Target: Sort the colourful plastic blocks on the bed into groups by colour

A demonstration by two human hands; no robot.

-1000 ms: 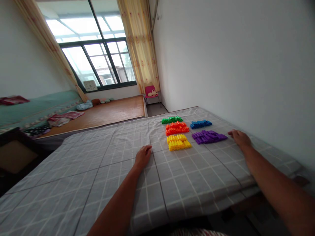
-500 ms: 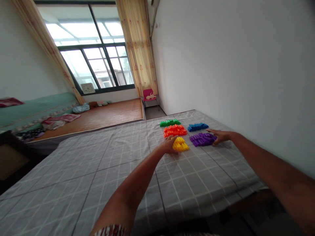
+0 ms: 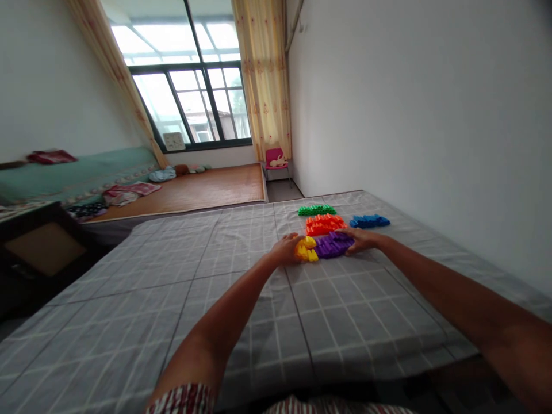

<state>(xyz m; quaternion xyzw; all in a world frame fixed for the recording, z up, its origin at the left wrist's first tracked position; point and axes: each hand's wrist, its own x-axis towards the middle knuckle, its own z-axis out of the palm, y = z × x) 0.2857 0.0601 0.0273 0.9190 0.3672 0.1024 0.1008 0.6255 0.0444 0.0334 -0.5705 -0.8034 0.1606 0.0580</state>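
Observation:
My left hand (image 3: 287, 249) curves round the left side of a small pile of yellow plastic pieces (image 3: 307, 250), its fingers partly hidden behind them. My right hand (image 3: 361, 239) grips the right end of a row of purple plastic pieces (image 3: 333, 245). The purple row lies against the yellow pile, or very nearly so. Just behind them is a heap of orange-red pieces (image 3: 324, 225). Farther back sits a row of green pieces (image 3: 317, 210), and a blue row (image 3: 370, 221) lies to the right. What kind of pieces these are is too small to tell.
A grey checked cloth (image 3: 241, 299) covers the surface under the pieces. A white wall (image 3: 414, 115) runs along the right. At the left stands a dark cabinet (image 3: 52, 253). Beyond are a brown mat-topped bed (image 3: 215, 187) and a pink chair (image 3: 275, 156).
My right hand has slid the purple row leftward, up beside the yellow pile. My left hand has shifted to the yellow pile's left side. The view has turned slightly left.

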